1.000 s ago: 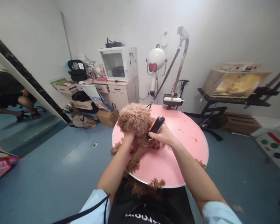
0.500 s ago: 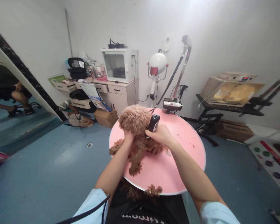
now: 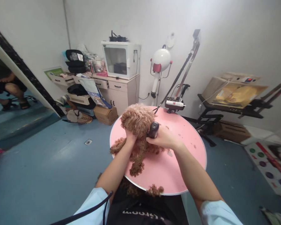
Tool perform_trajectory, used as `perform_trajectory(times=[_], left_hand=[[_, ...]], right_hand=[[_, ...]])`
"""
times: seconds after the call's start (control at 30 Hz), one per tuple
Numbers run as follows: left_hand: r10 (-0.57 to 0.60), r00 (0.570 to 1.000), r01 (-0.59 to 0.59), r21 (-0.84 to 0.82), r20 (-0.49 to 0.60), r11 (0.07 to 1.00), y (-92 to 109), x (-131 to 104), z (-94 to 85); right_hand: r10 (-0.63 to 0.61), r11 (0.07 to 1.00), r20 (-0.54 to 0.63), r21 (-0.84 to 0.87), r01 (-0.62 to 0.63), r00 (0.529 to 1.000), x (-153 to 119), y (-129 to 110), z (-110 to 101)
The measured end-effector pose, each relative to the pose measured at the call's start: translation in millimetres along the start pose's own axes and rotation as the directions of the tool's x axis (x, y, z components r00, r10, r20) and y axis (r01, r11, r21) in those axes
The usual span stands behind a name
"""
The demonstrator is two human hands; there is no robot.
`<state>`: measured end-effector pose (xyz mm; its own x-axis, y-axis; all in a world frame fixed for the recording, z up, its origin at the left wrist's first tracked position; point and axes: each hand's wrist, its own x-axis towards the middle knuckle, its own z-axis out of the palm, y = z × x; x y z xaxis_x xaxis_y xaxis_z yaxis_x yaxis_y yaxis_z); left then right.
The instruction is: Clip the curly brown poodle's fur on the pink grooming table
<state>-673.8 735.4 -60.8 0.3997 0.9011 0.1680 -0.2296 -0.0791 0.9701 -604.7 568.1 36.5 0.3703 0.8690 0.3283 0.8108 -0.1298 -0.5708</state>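
A curly brown dog (image 3: pixel 138 120) is on a round pink grooming table (image 3: pixel 173 175), its head toward the back. My left hand (image 3: pixel 130 137) is tucked under the dog's head at the chin or neck, with most of its fingers hidden in the fur. In my right hand (image 3: pixel 162 137) is a black hair clipper (image 3: pixel 153 129), held against the dog's neck and shoulder. The clipper's blade end is out of sight behind my hand and the fur. A tuft of cut brown fur (image 3: pixel 154 190) lies at the table's near edge.
A grooming arm (image 3: pixel 181 75) with a dark strap rises behind the table. Beyond it stand a white dryer (image 3: pixel 161 59), a white cabinet box (image 3: pixel 120 61) and a drawer unit (image 3: pixel 121 97). To the right, a wooden box (image 3: pixel 234 93) rests on a black table. A mirror on the left shows a seated person's legs.
The clipper has tipped so that its rear end points more toward me, and it sits slightly lower. My left hand still supports the dog's head. The camera view has shifted a little.
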Motion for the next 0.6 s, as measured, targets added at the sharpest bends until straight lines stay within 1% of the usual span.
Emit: perform_trajectory(times=[0.03, 0.07, 0.13, 0.17, 0.2, 0.27, 0.33, 0.4, 0.43, 0.47, 0.5, 0.57, 0.6], left_hand=[[-0.009, 1.000, 0.009, 0.016, -0.019, 1.000, 1, -2, -0.4], [-0.016, 0.999, 0.017, 0.023, -0.032, 1.000, 2, -4, -0.3], [-0.033, 0.999, 0.034, 0.002, -0.042, 0.999, 4, -5, 1.2], [-0.044, 0.998, 0.044, -0.013, -0.049, 0.999, 5, -6, 2.3], [-0.055, 0.997, 0.054, -0.028, -0.055, 0.998, 6, -6, 3.4], [-0.069, 0.996, 0.066, -0.041, -0.061, 0.997, 6, -5, 4.7], [-0.073, 0.996, 0.072, -0.025, -0.058, 0.997, 4, -6, 4.5], [-0.073, 0.996, 0.073, -0.005, -0.055, 0.997, 1, -7, 3.3], [-0.067, 0.996, 0.067, 0.002, -0.052, 0.998, -1, -7, 2.6], [-0.056, 0.997, 0.057, 0.007, -0.049, 0.998, -2, -7, 2.2], [-0.044, 0.998, 0.045, 0.007, -0.045, 0.999, -3, -7, 2.0], [-0.032, 0.999, 0.032, -0.005, -0.031, 0.999, -5, -4, 2.1], [-0.033, 0.999, 0.033, -0.013, -0.017, 0.999, -6, -3, 2.1]], right_hand=[[0.001, 0.999, -0.023, 0.053, 0.001, 1.000, 0, 1, -3], [0.021, 0.994, -0.077, 0.113, -0.012, 0.997, 1, 1, -4], [0.105, 0.980, -0.206, 0.186, -0.067, 0.973, 5, 1, 2], [0.136, 0.980, -0.243, 0.175, -0.094, 0.961, 7, 0, 7], [0.144, 0.984, -0.250, 0.135, -0.112, 0.957, 7, 0, 14], [0.115, 0.993, -0.189, 0.023, -0.113, 0.975, 6, -1, 25], [0.065, 0.997, -0.074, -0.045, -0.068, 0.995, 0, 2, 28], [0.028, 0.999, 0.032, -0.042, -0.027, 0.999, -7, 6, 23], [0.025, 1.000, 0.038, -0.015, -0.025, 0.999, -8, 8, 20], [0.037, 0.999, -0.006, 0.030, -0.037, 0.999, -9, 11, 16], [0.068, 0.995, -0.091, 0.084, -0.060, 0.994, -8, 12, 14], [0.161, 0.979, -0.262, 0.166, -0.120, 0.952, -5, 14, 15], [0.188, 0.976, -0.301, 0.163, -0.143, 0.935, -3, 14, 18]])
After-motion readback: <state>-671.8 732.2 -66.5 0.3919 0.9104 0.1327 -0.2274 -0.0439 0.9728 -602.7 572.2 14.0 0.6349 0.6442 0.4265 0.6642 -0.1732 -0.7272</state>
